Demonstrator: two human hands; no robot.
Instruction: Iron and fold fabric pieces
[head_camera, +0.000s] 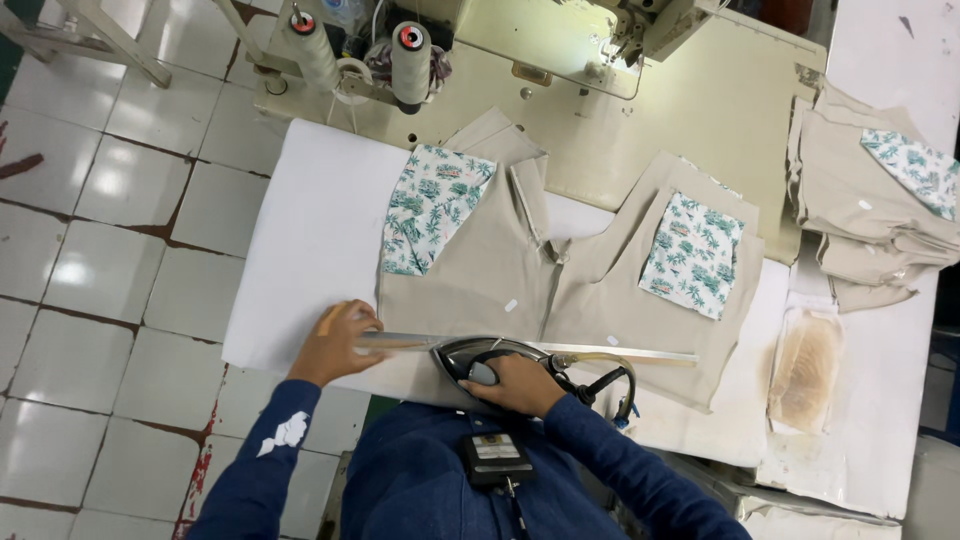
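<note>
A beige garment piece (500, 270) with two palm-print patches (428, 205) lies flat on a white padded board (310, 230). A long metal ruler (600, 351) rests across the garment's near edge. My left hand (335, 343) presses the ruler's left end down. My right hand (520, 382) grips the handle of a dark clothes iron (468, 356), which sits on the fabric just below the ruler, its tip pointing left.
A sewing machine (640, 25) and two thread cones (410, 55) stand at the back. A stack of beige pieces (870, 210) lies at the right, with a scorched pad (805, 368) near it. The iron's cord (615, 385) loops by my right wrist. Tiled floor lies left.
</note>
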